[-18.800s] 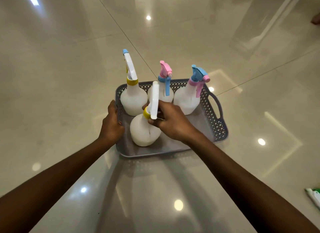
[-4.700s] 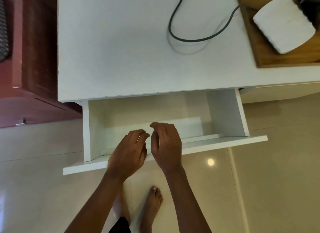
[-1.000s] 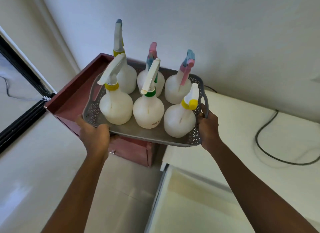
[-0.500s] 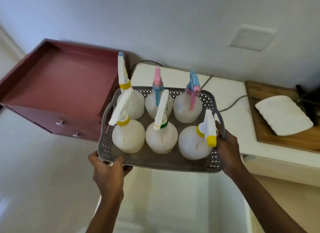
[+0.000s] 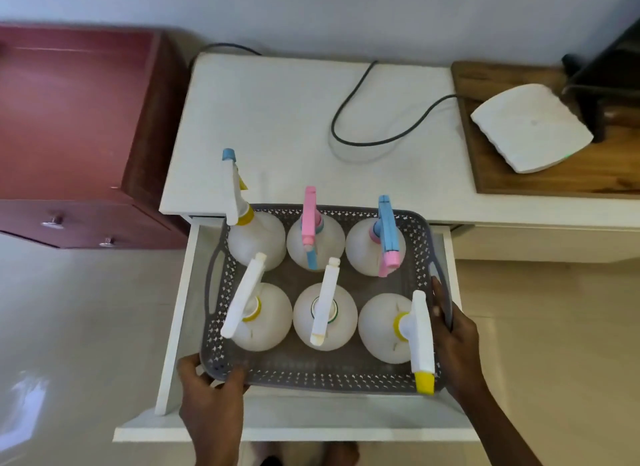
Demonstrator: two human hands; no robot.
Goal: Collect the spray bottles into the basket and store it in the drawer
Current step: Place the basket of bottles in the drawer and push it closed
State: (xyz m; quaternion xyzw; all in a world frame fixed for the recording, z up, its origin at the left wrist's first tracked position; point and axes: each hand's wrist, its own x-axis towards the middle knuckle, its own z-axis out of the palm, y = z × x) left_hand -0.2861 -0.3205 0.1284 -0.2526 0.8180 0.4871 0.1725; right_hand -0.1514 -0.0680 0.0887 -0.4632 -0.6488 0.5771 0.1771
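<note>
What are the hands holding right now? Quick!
Left hand: grips the grey basket at its near left corner.
Right hand: grips the same basket by its right handle.

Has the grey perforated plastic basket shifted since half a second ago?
Yes. The grey perforated plastic basket has dropped towards the open white drawer, its far rim now at the front edge of the white cabinet top, no longer above it.

Couldn't see most of the drawer [image 5: 178, 309] floor under the basket [image 5: 311, 375], nor the left hand [image 5: 207, 399] fingertips beneath its near corner. Lost the red cabinet [image 5: 69, 119] at the left edge — wooden board [image 5: 554, 179] and dark object [image 5: 609, 70] cropped at right, the latter unidentifiable.
</note>
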